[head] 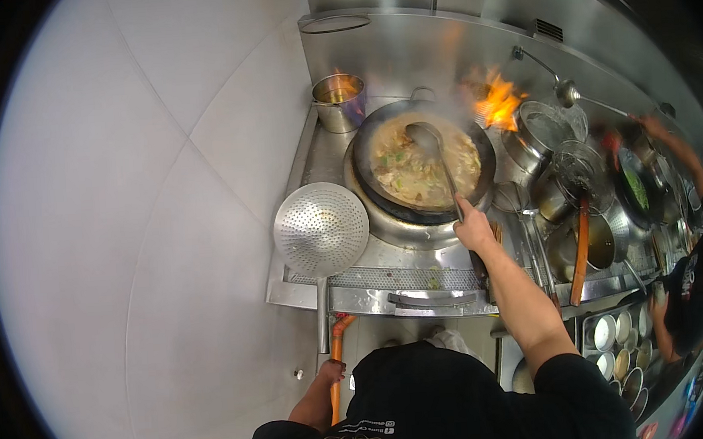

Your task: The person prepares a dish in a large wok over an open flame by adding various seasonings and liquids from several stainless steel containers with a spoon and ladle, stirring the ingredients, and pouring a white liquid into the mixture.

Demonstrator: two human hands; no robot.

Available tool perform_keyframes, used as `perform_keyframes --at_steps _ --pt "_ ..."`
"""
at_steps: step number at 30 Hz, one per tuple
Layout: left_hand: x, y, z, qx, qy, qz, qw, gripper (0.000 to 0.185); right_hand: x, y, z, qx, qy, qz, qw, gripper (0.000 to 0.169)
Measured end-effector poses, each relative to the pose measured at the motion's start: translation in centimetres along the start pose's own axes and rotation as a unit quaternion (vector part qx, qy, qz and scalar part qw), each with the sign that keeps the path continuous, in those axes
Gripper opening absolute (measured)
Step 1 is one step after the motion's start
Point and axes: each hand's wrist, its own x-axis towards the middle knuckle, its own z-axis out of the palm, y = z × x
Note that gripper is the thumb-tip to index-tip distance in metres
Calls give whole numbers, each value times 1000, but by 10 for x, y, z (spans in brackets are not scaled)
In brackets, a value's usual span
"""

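Note:
My right hand (474, 227) grips the handle of a metal wok ladle (447, 174). The ladle's bowl dips into a steaming, pale brown broth (406, 183) with bits of green and other pieces. That food fills the middle of a dark wok (368, 173), seated on a round metal burner ring (416, 237). Low on my left, my left hand (333, 370) is curled around an upright orange pipe (337, 336) below the stove's front edge. Above that hand, a large perforated skimmer (320, 228) lies on the stove, its handle jutting over the edge.
Behind the wok's left side stands a metal pot (341, 114). Open flame (498, 105) rises at the back right. Strainers (581, 172), pots (534, 139) and handles crowd the right. A co-worker's arm (679, 145) reaches there with another ladle (568, 93). A wall (146, 220) borders the left.

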Motion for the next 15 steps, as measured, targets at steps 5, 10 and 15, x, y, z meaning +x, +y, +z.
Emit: perform_keyframes --at_steps 5,10,15 --pt "-8 -6 6 -56 5 -51 997 16 -12 -40 -43 182 -165 185 952 71" --pt "-14 -12 0 -27 -3 47 999 17 -13 1 -35 27 -42 75 996 73" --pt "-20 7 1 -116 27 -64 991 19 -14 19 -13 78 -6 68 995 74"
